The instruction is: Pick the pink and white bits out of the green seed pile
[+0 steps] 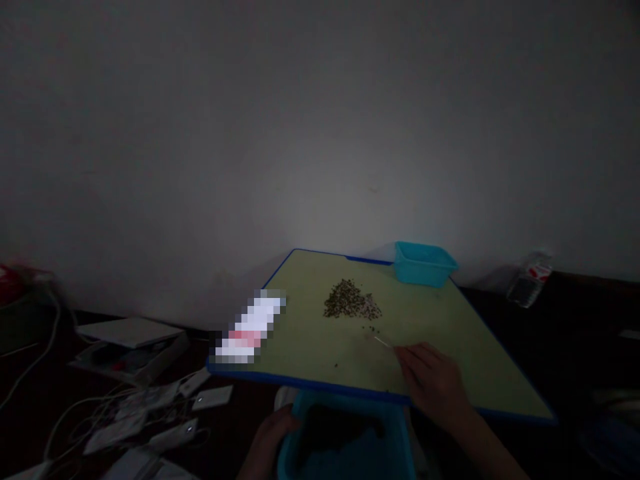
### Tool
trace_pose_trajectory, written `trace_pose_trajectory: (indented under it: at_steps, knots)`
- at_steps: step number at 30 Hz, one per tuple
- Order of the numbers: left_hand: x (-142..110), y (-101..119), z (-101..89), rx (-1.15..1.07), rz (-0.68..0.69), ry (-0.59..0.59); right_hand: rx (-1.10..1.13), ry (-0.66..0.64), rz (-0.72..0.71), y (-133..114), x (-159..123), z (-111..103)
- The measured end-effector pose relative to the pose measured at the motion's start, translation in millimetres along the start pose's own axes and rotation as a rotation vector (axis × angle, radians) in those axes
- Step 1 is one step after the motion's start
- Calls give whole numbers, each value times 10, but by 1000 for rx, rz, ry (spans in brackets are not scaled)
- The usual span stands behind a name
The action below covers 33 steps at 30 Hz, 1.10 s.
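My right hand [434, 380] is over the near right part of the pale yellow table top [310, 353]. Pinched in its fingers is a thin, pale stick [383, 342] whose tip points left. Just beyond the tip lie several loose dark grains [371, 329], and farther back sits a heap of small brown and pale grains [345, 300]. Below the table's near edge, my left hand [270, 440] grips the left rim of a blue plastic basin [407, 443]. A dark mass [337, 430], too dim to identify, lies in that basin. Part of the left hand's fingers is hidden.
A second blue basin [425, 270] stands at the table's back right corner. On the left edge glows a pixelated white-and-red panel [247, 333]. Power strips and cables [165, 407] and an open white box [133, 347] are at left. A clear bottle [531, 280] leans at right.
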<state>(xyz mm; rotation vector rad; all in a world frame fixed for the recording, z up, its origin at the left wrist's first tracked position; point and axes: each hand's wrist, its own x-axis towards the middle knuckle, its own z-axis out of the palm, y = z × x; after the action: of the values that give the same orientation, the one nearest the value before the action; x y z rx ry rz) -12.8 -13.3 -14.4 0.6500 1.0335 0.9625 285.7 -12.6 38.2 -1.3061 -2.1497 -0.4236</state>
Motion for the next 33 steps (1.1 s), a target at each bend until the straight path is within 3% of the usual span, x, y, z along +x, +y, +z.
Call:
trace_pose_trajectory:
  at_steps: [4, 10, 16, 27, 33]
  knots:
    - [48, -49, -63, 20, -33, -4, -57, -82, -33, -181, 81, -43]
    - [94, -144, -113, 0, -53, -9, 82, -58, 109, 51, 69, -38]
    - [113, -179, -142, -25, -49, 24, 159, -77, 144, 138, 20, -12]
    - [-87, -46, 25, -33, 3, -37, 123, -117, 68, 246, -117, -116]
    - [-100, -31, 49, -44, 15, -32, 42, -91, -17, 1, -66, -100]
